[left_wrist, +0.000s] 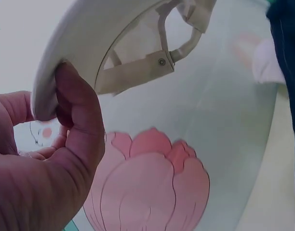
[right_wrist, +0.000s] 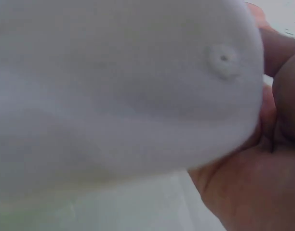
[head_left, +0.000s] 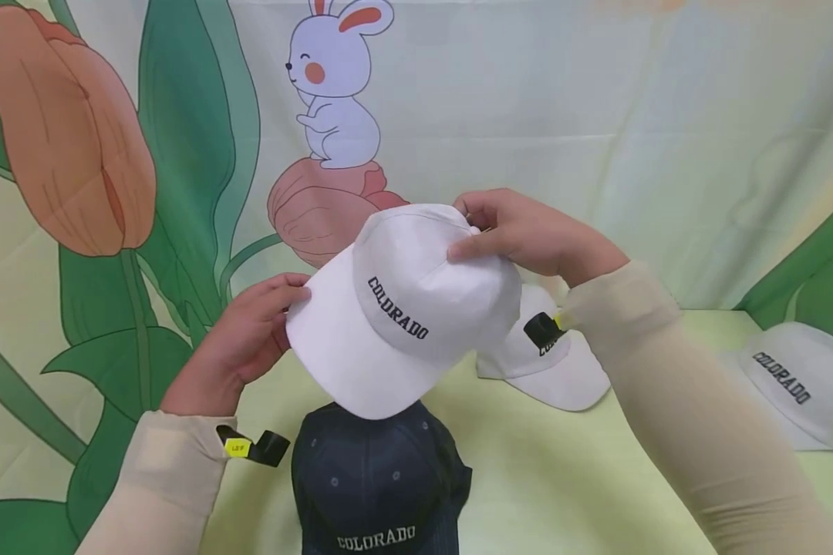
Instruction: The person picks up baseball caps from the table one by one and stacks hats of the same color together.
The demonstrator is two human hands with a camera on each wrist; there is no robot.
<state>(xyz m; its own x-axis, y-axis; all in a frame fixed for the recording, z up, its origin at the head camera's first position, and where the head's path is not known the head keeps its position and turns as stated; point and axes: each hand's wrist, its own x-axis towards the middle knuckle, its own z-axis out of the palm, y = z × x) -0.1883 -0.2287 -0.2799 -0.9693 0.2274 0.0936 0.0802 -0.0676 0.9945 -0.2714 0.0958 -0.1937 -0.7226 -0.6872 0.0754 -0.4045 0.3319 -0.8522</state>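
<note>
In the head view, the held cap (head_left: pixel 419 293), white and lettered COLORADO, is up in the air between two hands that are apart, its brim tipped toward the lower left; the left hand (head_left: pixel 250 331) pinches the held cap's brim at the left edge; the right hand (head_left: pixel 531 235) grips its crown near the top, thumb on the near side; a navy cap (head_left: pixel 382 478) sits below the held cap, whose brim tip overlaps its crown from this angle; on the pale green table (head_left: pixel 534 478), to the right of the held cap, is a second white cap (head_left: pixel 517 358), partly covered by a black wrist camera (head_left: pixel 543 330); a third white cap (head_left: pixel 822 370) is farther right; a printed rabbit (head_left: pixel 343 123) shows above the held cap.

In the left wrist view, thumb and curled fingers clamp the brim; a strap (left_wrist: pixel 138 72) with a round snap is to its right.

In the right wrist view, the held cap's crown, blurred, bears an eyelet (right_wrist: pixel 223 60); the right hand is at its right end, fingers partly hidden.
</note>
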